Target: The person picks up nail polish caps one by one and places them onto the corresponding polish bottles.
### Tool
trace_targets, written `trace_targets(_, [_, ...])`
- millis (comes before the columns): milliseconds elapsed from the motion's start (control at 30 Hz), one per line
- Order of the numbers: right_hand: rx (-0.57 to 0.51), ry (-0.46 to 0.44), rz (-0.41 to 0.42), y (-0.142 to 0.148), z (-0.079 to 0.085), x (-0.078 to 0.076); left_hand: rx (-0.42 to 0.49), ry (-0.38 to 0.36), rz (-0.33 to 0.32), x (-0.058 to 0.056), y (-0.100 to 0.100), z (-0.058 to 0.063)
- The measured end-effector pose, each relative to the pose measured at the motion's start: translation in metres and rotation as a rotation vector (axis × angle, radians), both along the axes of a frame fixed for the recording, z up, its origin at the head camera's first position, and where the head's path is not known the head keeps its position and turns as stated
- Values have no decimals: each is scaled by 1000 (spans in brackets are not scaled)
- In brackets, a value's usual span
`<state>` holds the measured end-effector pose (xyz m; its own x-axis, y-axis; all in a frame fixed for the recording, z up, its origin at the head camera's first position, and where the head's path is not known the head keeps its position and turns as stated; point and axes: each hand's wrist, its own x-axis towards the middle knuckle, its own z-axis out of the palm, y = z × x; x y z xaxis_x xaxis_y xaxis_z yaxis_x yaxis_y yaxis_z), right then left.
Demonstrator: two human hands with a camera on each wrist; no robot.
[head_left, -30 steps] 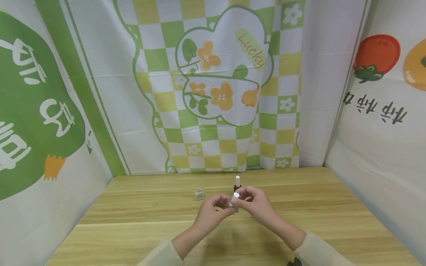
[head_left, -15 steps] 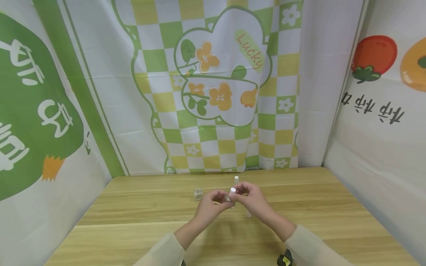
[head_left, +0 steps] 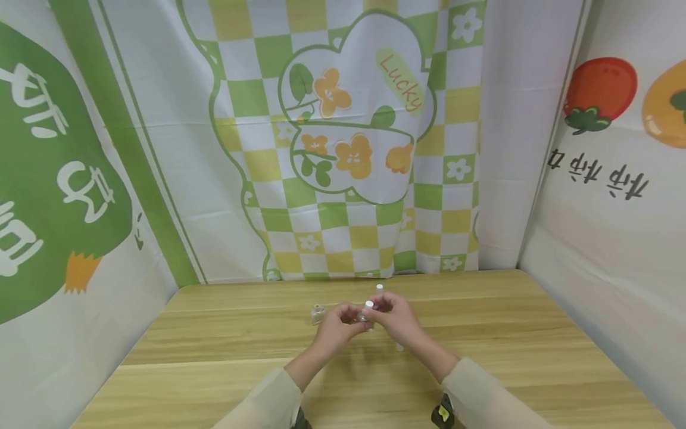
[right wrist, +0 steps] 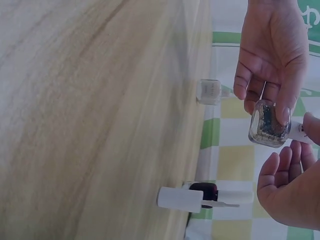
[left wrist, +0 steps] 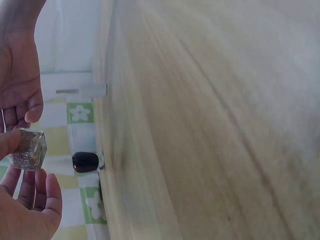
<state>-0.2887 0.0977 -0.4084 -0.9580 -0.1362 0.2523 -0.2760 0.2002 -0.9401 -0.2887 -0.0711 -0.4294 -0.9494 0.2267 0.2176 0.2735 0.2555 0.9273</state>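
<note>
Both hands meet at a small glass nail polish bottle [right wrist: 268,125] with dark glitter inside, raised above the table. My left hand [head_left: 333,326] holds its glass body between thumb and fingers. My right hand [head_left: 396,317] pinches its white cap [head_left: 368,304], which sits at the neck; whether it turns I cannot tell. A clear, uncapped bottle [head_left: 318,314] stands left of my left hand. Behind my right hand is a dark nail polish bottle [left wrist: 86,162] with a white cap [head_left: 379,288]; the hand hides its body in the head view.
A loose white cap with its brush [right wrist: 180,199] stands on the wooden table [head_left: 225,345], partly behind my right forearm in the head view. Printed cloth [head_left: 343,238] hangs along the table's back edge, with more cloth at both sides.
My hands and the bottle have shifted slightly left and away from me. The loose white cap has come into sight beside my right forearm, while the dark bottle's body has become hidden.
</note>
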Motion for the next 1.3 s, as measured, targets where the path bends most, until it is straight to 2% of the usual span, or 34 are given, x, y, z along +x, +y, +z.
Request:
trace_targets(533, [29, -50, -35, -15, -18, -13, -114, 25, 26, -17, -8, -13])
trace_targets(800, [76, -74, -57, -22, -20, -13, -137, 19, 1, -19, -12, -17])
trace_targets(1300, [111, -71, -55, -27, -26, -18, -158, -2, -10, -21, -15, -16])
